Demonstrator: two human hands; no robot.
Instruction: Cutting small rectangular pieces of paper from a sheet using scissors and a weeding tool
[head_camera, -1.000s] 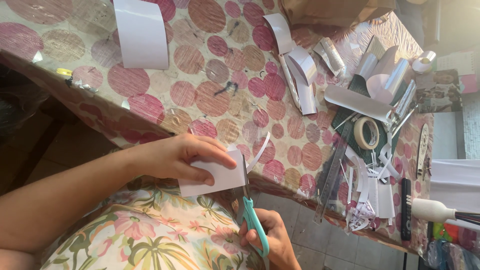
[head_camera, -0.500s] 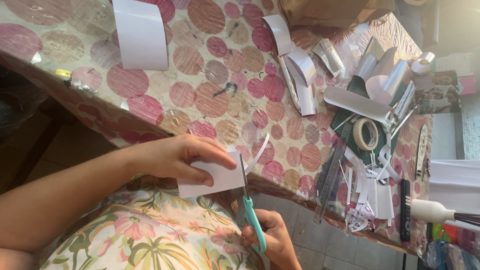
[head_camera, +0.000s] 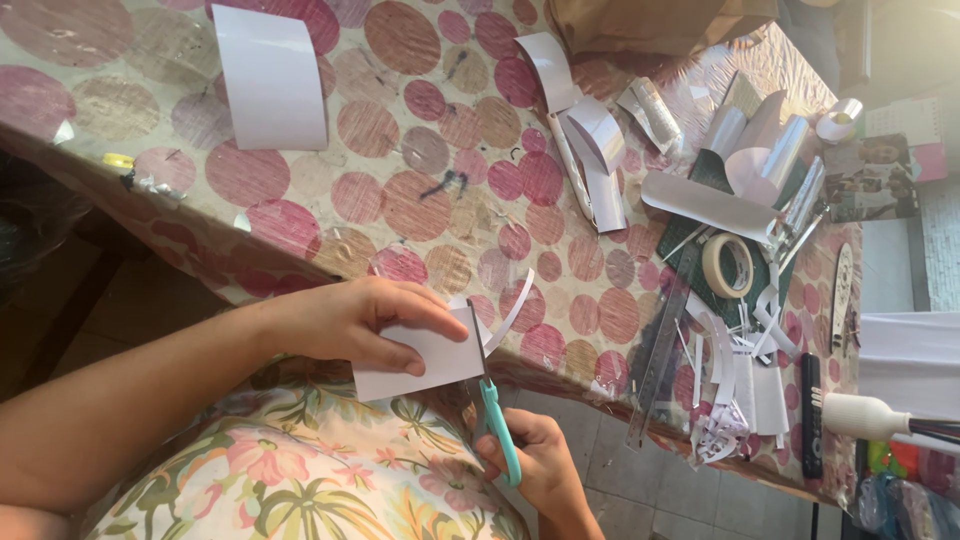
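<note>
Left hand (head_camera: 350, 325) pinched card (head_camera: 420, 362) above lap at table (head_camera: 250, 270) edge | right hand (head_camera: 535, 465) closed on scissors (head_camera: 492, 405), blades in card | strip (head_camera: 512, 310) nearly cut off, curling | most of card uncut

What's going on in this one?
A person is cutting a white card with teal-handled scissors. The left hand pinches the card just off the table edge; the right hand works the scissors, whose blades run up the card's right side. A thin curled strip is peeling away there. On the spotted tablecloth lie more white sheets, a tape roll, a clear ruler and paper offcuts.
</note>
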